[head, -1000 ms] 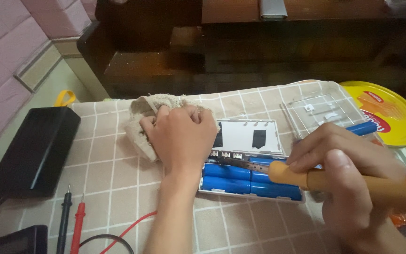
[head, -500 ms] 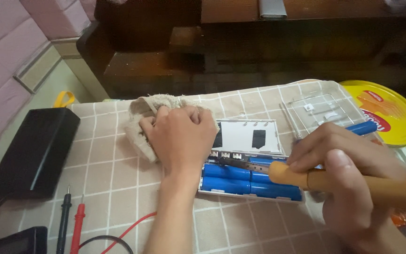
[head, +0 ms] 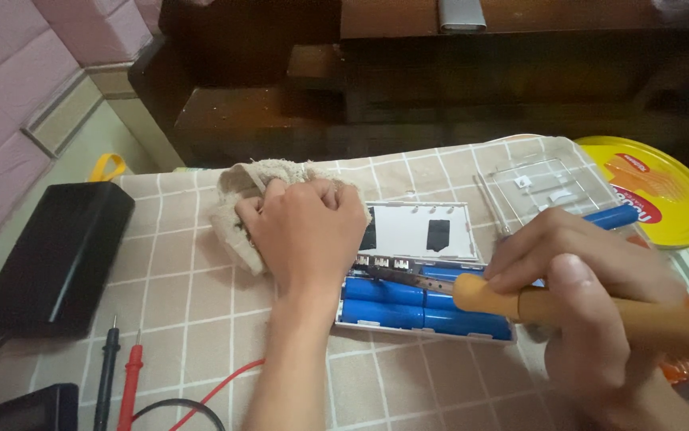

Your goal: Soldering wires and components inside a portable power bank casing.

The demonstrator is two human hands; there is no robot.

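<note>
My left hand [head: 306, 231] is closed over a beige cloth [head: 237, 199] and rests against the left end of an opened white case [head: 416, 235]. Several blue cylindrical battery cells [head: 408, 303] lie side by side in the case's near half. My right hand [head: 592, 295] grips the orange handle of a soldering iron [head: 520, 302]. Its dark metal tip [head: 396, 276] points left and touches the strip of connectors just above the cells. Another blue cell [head: 620, 215] lies behind my right hand.
A black box [head: 61, 255] lies at the left of the checked tablecloth [head: 177, 263]. Black and red meter probes [head: 119, 375] sit at the near left. A clear plastic cover [head: 536, 187] and a round yellow lid [head: 656, 187] are at the far right. Dark wooden furniture [head: 360, 88] stands behind.
</note>
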